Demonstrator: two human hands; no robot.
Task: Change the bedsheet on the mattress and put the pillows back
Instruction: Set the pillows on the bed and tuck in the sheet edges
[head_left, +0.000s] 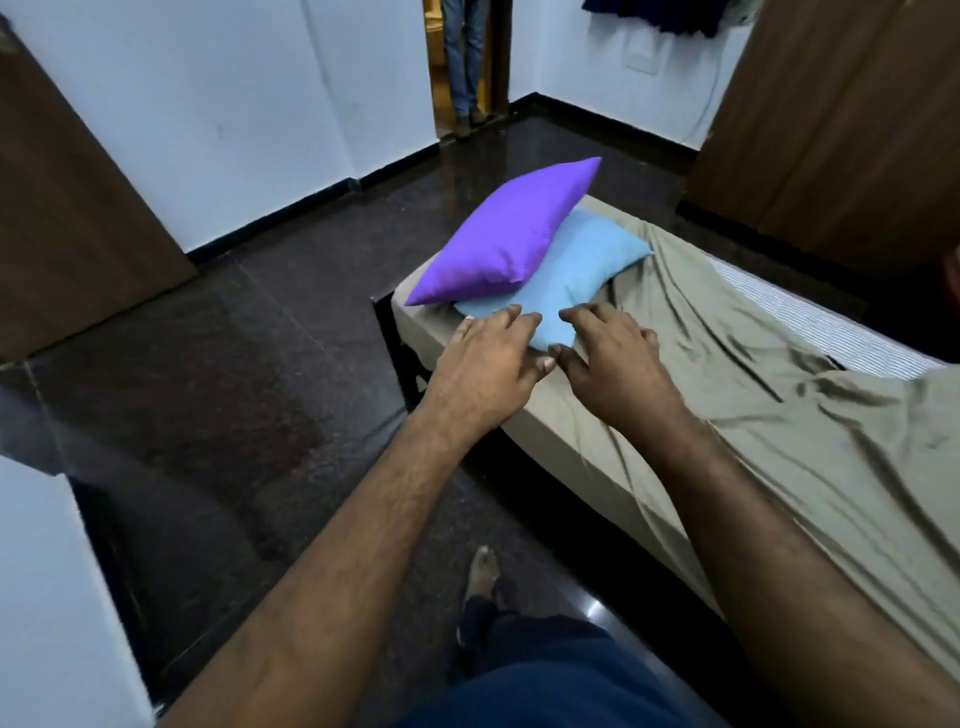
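Note:
A purple pillow (514, 234) lies tilted on top of a light blue pillow (576, 275) at the far end of the bed. A wrinkled olive bedsheet (769, 395) covers most of the mattress, and a strip of striped mattress (810, 322) shows along the far side. My left hand (493, 353) rests with straight fingers on the near edge of the blue pillow. Beside it, my right hand (613, 353) touches the blue pillow's near corner and the sheet, fingers spread.
Dark polished floor (260, 364) lies left of the bed. A person in jeans (465, 62) stands in the doorway at the back. Brown wooden doors (852, 130) stand on the right and far left. My bare foot (480, 571) is beside the bed frame.

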